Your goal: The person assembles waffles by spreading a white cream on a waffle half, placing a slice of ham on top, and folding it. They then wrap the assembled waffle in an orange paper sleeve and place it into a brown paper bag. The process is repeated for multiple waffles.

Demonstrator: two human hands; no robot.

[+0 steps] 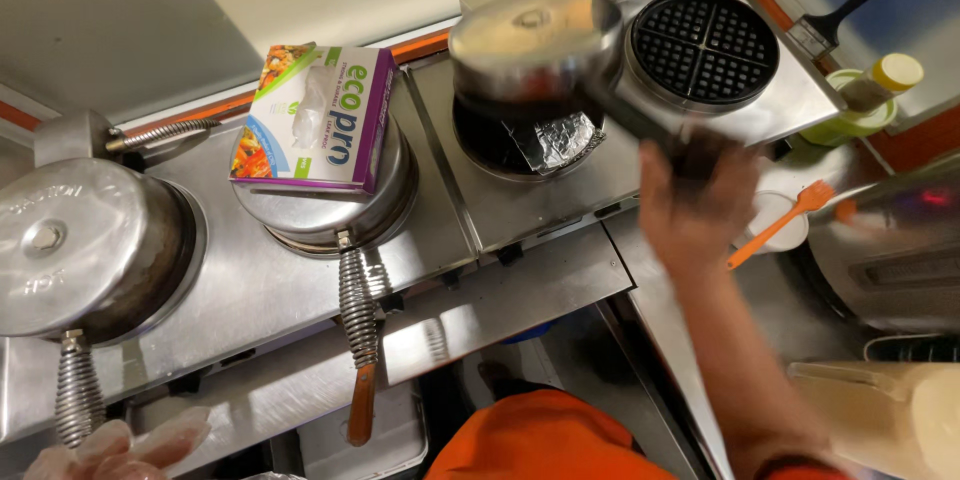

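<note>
Orange shirt (545, 440), clear glove on left hand (115, 450)

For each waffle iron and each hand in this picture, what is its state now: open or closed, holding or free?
Far-left waffle iron: closed.
Second waffle iron: closed, glove box lying on its lid.
Third waffle iron lid: raised, partly open, foil visible below.
Far-right waffle iron: open, grid empty.
Right hand: gripping the third iron's handle.
Left hand: gloved, open, holding nothing.

A single head-worn camera looks steeply down, close over the steel waffle-iron counter (560, 205).
</note>
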